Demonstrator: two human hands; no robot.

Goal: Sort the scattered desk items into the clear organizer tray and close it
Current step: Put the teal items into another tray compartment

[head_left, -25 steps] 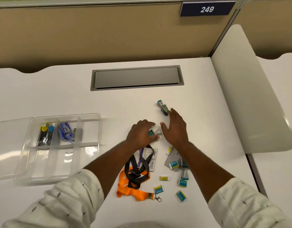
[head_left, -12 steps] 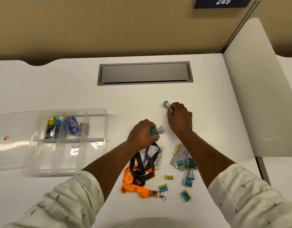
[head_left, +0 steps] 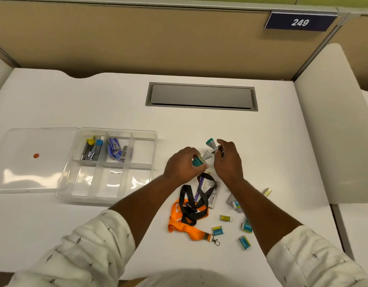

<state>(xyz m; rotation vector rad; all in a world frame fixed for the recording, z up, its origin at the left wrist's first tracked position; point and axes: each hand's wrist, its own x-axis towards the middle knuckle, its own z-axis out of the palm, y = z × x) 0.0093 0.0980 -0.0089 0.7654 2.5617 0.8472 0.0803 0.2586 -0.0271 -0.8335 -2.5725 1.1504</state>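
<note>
My left hand (head_left: 184,165) is closed around a teal-and-grey stamp (head_left: 199,161) just above the desk. My right hand (head_left: 227,160) grips a second teal-topped stamp (head_left: 211,144), lifted off the desk and close to the first one. The clear organizer tray (head_left: 137,135) sits open to the left, with nail clippers (head_left: 91,149) and blue staple boxes (head_left: 114,148) in its back compartments. Its clear lid (head_left: 17,183) lies flat beside it on the left. Black and orange lanyards (head_left: 189,212) and several small erasers (head_left: 217,230) lie scattered below my hands.
A grey cable hatch (head_left: 201,96) is set into the white desk behind my hands. A tan partition wall runs along the back, and a white divider panel (head_left: 332,131) stands at the right. A card (head_left: 211,193) lies under the black lanyard.
My right hand has picked the far stamp up off the desk and brought it back toward my left hand, which still holds its own stamp.
</note>
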